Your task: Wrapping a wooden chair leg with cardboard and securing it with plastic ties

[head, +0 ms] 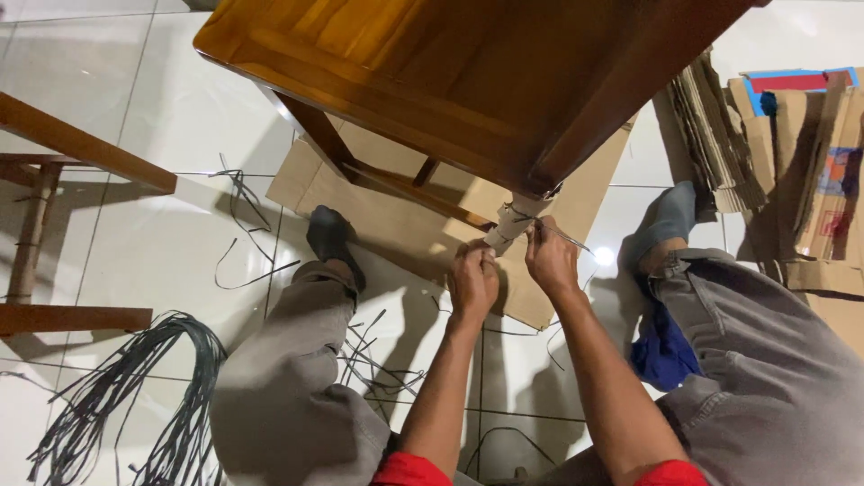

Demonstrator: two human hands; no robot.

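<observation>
White glossy floor tiles [135,108] run under everything, seen from above between the person's bent knees.

At the centre, the left hand [472,281] is closed around the cardboard wrap [506,229] that sleeves the table leg [531,200], pinching it just below the corner of the wooden table [432,63]. The right hand [551,259], touching the wrap from the 3 o'clock side, is closed on a thin dark strap [565,237] that circles the sleeve; its loose tail sticks out toward 3 o'clock.

The wrap looks light and stiff, and it probably springs open if released, so a hold across its overlap seems best. The strap looks thin, springy and somewhat slick; taking it close to the leg would likely give the surest pull. The table itself looks heavy and rigid.

A flat cardboard sheet [396,216] lies beneath the table at 12 o'clock. Cut strap scraps [378,360] litter the tiles at 8 o'clock, and a thick bundle of straps [135,396] lies further out that way. Stacked cartons [783,153] crowd 2 o'clock, and another wooden frame [63,162] stands at 9 o'clock. The tabletop's edge hangs just above the hands and both knees flank them closely, so free room lies mostly downward toward the body.
</observation>
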